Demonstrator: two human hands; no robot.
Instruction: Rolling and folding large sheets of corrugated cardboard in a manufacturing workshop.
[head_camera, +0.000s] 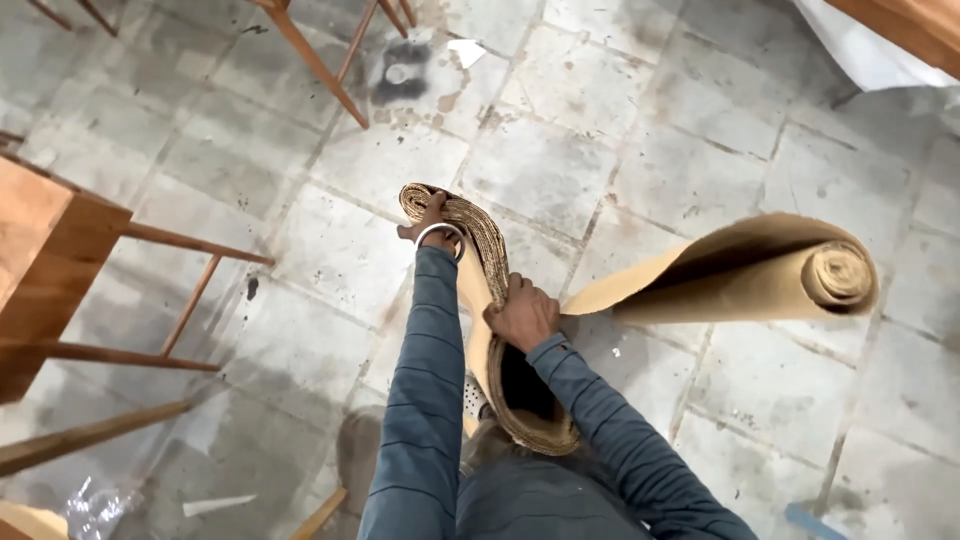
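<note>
I hold a flattened coil of brown corrugated paper (490, 250) upright in front of me. My left hand (430, 222), with a white bangle at the wrist, grips the coil's far top end. Around the coil's middle edge closes my right hand (522, 312). The coil's lower loop (545, 432) hangs near my body. From the coil a loose brown sheet (700, 275) runs out to the right and ends in a small tight roll (838, 275) above the floor. Both arms wear blue-grey sleeves.
Stained grey floor tiles (620, 150) lie below. Wooden furniture with slanted legs (60, 250) stands at the left, and more wooden legs (320, 60) at the top. A white sheet (870, 50) lies at the top right, crumpled clear plastic (95, 505) at the bottom left.
</note>
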